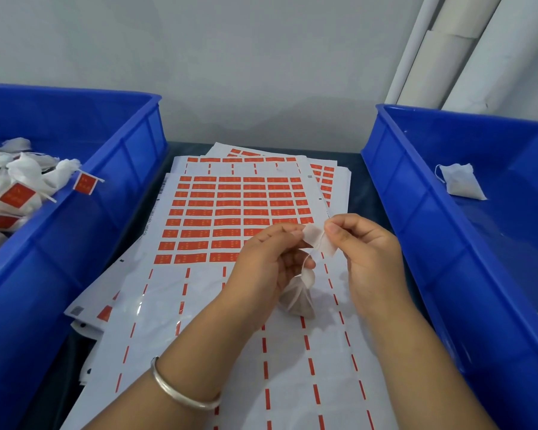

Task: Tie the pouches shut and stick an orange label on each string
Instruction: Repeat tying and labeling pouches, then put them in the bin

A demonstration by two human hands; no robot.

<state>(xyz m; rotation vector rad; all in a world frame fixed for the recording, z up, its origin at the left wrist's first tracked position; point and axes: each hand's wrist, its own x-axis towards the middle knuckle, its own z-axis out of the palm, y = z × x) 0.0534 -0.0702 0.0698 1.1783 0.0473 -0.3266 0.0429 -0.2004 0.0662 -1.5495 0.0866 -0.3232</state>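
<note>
A small white mesh pouch point(298, 297) with brownish filling hangs over the label sheets in the middle. My left hand point(269, 262) pinches one side of its open top flap and holds its thin string against the fingers. My right hand point(365, 246) pinches the other side of the flap point(319, 240). Beneath both hands lies a white sheet of orange labels point(239, 209), with several rows peeled away nearer to me.
The blue bin on the left point(106, 181) holds several tied pouches with orange labels point(14, 193). The blue bin on the right point(416, 197) holds one unlabelled pouch point(461, 181). More label sheets are stacked underneath. White pipes stand at the back right.
</note>
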